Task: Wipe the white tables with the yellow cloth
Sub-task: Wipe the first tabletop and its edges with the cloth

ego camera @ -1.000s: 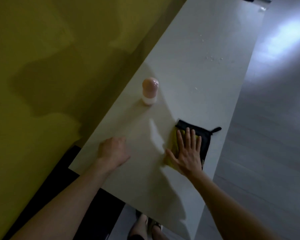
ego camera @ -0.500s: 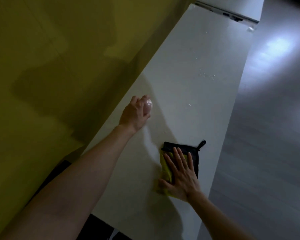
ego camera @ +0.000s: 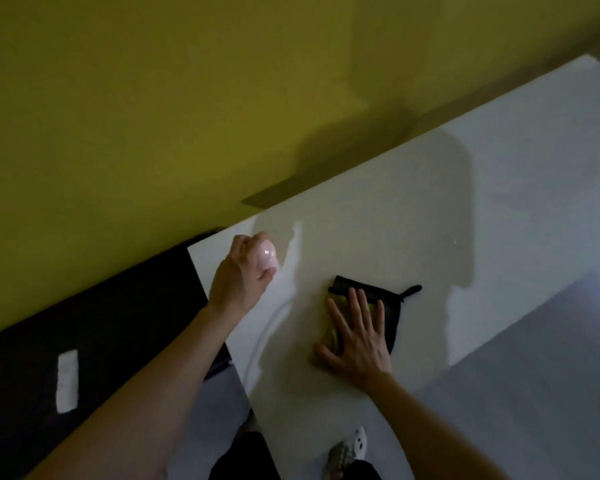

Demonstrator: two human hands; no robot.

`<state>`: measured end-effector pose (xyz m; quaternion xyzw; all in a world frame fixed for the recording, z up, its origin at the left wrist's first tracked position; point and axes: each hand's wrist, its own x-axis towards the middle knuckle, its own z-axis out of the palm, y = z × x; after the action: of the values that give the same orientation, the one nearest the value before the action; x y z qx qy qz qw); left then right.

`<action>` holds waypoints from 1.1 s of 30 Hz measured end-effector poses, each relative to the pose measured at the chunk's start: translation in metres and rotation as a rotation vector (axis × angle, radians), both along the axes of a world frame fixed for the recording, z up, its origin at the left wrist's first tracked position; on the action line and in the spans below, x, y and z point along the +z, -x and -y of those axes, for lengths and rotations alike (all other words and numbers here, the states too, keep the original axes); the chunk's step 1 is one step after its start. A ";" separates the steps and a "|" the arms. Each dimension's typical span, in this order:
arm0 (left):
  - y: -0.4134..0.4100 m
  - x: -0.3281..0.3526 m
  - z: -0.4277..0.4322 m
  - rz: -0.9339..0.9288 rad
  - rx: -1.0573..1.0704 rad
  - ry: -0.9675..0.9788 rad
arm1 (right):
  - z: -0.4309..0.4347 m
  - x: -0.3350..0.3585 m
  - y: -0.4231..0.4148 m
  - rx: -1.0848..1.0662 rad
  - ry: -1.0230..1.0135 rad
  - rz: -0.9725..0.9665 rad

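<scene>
Bottle (ego camera: 268, 258) has moved: a second ago it stood alone mid-surface, now the left hand (ego camera: 238, 277) grips it near the corner by the wall. Cannot tell if it is lifted or resting. The right hand (ego camera: 359, 337) stays flat with fingers spread, pressing the yellow cloth (ego camera: 391, 308) on the white surface (ego camera: 413, 209) near its front edge. This probably clears the lane for wiping. No readable writing; the white patch (ego camera: 66, 381) at the left looks blank.
</scene>
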<state>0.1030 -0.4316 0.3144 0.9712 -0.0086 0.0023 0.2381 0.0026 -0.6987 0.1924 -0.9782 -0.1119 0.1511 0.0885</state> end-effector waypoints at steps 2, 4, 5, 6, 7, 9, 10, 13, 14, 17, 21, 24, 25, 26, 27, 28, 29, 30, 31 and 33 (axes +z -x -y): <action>0.025 -0.009 -0.013 -0.006 0.094 -0.026 | 0.001 -0.002 -0.002 0.102 0.001 -0.010; 0.042 -0.018 -0.017 -0.014 0.155 -0.059 | 0.004 -0.004 -0.002 0.166 0.005 -0.013; 0.047 -0.021 -0.017 -0.010 0.175 -0.064 | 0.005 -0.005 -0.002 0.193 0.010 -0.013; 0.048 -0.022 -0.017 0.000 0.188 -0.063 | 0.007 -0.006 -0.003 0.218 0.018 -0.010; 0.048 -0.022 -0.016 0.011 0.193 -0.058 | 0.008 -0.006 -0.006 0.244 0.027 -0.006; 0.043 -0.021 -0.014 0.022 0.185 -0.033 | 0.011 -0.004 -0.013 0.285 0.045 -0.010; 0.040 -0.021 -0.013 0.021 0.181 -0.019 | 0.011 -0.003 -0.018 0.302 0.052 -0.010; 0.039 -0.019 -0.009 0.003 0.202 -0.015 | 0.011 -0.005 -0.027 0.335 0.057 -0.002; 0.041 -0.019 -0.009 0.006 0.206 -0.050 | 0.010 -0.007 -0.028 0.341 0.054 0.012; 0.058 -0.011 -0.005 0.157 0.132 -0.228 | 0.008 -0.008 -0.027 0.403 0.031 0.063; 0.094 -0.017 0.024 0.376 -0.034 -0.335 | 0.011 -0.002 -0.029 0.531 -0.015 0.070; 0.110 -0.043 0.047 0.223 0.027 -0.339 | 0.010 0.002 -0.032 0.565 -0.043 0.026; 0.114 -0.051 0.056 0.141 0.082 -0.346 | 0.011 0.002 -0.034 0.581 -0.045 0.012; 0.117 -0.058 0.068 0.060 0.148 -0.345 | 0.014 0.002 -0.037 0.605 -0.054 0.013; 0.120 -0.062 0.082 -0.017 0.217 -0.335 | 0.020 0.002 -0.042 0.637 -0.073 0.023; 0.123 -0.065 0.099 -0.095 0.281 -0.324 | 0.028 0.001 -0.050 0.676 -0.097 0.034; 0.124 -0.068 0.115 -0.179 0.336 -0.314 | 0.039 0.000 -0.060 0.719 -0.112 0.044; 0.124 -0.070 0.131 -0.271 0.378 -0.298 | 0.051 -0.002 -0.073 0.760 -0.115 0.054; 0.124 -0.072 0.144 -0.364 0.410 -0.276 | 0.064 -0.004 -0.090 0.794 -0.115 0.068; 0.119 -0.075 0.162 -0.546 0.459 -0.227 | 0.091 -0.006 -0.135 0.815 -0.132 0.109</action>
<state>-0.0163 -0.5937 0.2395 0.9329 0.2728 -0.2047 0.1157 0.1373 -0.7900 0.1861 -0.8527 -0.5038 0.1141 0.0780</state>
